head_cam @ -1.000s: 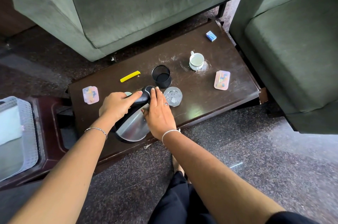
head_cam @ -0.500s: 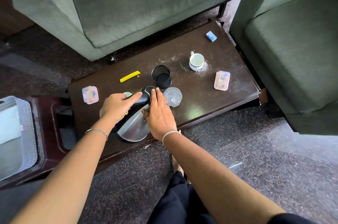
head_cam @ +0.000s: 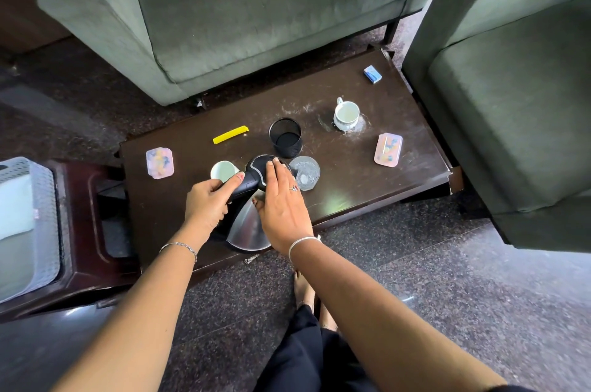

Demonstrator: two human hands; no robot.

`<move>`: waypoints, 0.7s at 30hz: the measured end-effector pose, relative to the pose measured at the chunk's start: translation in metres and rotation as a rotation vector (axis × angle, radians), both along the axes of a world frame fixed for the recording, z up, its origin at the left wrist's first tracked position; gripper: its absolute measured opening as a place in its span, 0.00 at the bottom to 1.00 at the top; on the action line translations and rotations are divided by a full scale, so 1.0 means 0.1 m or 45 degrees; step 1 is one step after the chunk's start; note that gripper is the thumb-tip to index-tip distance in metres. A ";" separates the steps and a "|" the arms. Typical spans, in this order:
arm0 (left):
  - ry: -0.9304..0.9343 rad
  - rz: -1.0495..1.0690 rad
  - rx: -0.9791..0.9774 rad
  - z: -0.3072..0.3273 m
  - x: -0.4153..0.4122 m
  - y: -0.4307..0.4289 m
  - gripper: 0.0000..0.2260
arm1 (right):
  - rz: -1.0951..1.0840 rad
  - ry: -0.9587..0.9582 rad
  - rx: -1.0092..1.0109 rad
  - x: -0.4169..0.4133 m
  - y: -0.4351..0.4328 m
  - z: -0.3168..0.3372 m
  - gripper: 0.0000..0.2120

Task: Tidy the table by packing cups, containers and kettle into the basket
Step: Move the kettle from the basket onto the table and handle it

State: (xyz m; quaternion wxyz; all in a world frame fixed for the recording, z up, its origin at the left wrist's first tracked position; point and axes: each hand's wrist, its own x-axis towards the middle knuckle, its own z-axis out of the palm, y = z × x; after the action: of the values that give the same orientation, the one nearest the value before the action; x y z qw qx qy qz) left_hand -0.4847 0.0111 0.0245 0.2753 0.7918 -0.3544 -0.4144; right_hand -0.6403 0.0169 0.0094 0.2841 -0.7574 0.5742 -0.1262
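Head view: a dark wooden bench (head_cam: 367, 174) stands between two grey-green sofas (head_cam: 256, 7), and a steel kettle (head_cam: 248, 225) with a black lid and handle sits at its near edge, toward 6 o'clock of the benchtop. The left hand (head_cam: 208, 203) is wrapped around the kettle's black handle, thumb along the top. The right hand (head_cam: 283, 203) lies flat and wide, fingers stretched out, palm against the kettle's body and fingertips on the lid.

Just beyond the left hand, at 11 o'clock from the kettle, a pale cup (head_cam: 224, 171) looks empty. At 1 o'clock from the kettle lid a black mesh cup (head_cam: 285, 137) stands upright with nothing visible inside. Just right of the lid, touching distance from the right fingertips, is a clear glass (head_cam: 305, 172); whether it holds anything cannot be told. Farther off at 2 o'clock a white teacup (head_cam: 346, 115) stands empty.

Two pink lidded containers hold mixed coloured bits too small to make out: one (head_cam: 159, 163) at the bench's 9 o'clock end, the other (head_cam: 388, 149) at the 3 o'clock end. A yellow clip (head_cam: 231, 134) lies at 11 o'clock, a small blue box (head_cam: 372, 74) at the far right corner.

The pale basket (head_cam: 44, 225) sits on a dark stool (head_cam: 86, 231) at the frame's 9 o'clock, well apart from the kettle, holding something light-coloured.
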 end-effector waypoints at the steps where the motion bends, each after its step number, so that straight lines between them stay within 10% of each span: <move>1: 0.022 0.016 -0.012 -0.01 0.00 0.03 0.33 | 0.001 -0.003 -0.009 -0.01 0.02 0.01 0.31; 7: 0.180 0.168 -0.092 -0.03 -0.04 0.22 0.14 | 0.056 0.025 -0.076 -0.03 0.12 0.12 0.30; 21: 0.341 0.483 -0.331 0.31 0.04 0.68 0.17 | 0.258 -0.038 -0.340 0.04 0.37 0.65 0.30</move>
State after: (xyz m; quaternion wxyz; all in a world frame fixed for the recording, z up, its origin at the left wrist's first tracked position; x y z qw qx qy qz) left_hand -0.4805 0.0790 0.0554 0.4920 0.7401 -0.2102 -0.4075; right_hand -0.6366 0.0535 0.0743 0.2008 -0.8404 0.4687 -0.1833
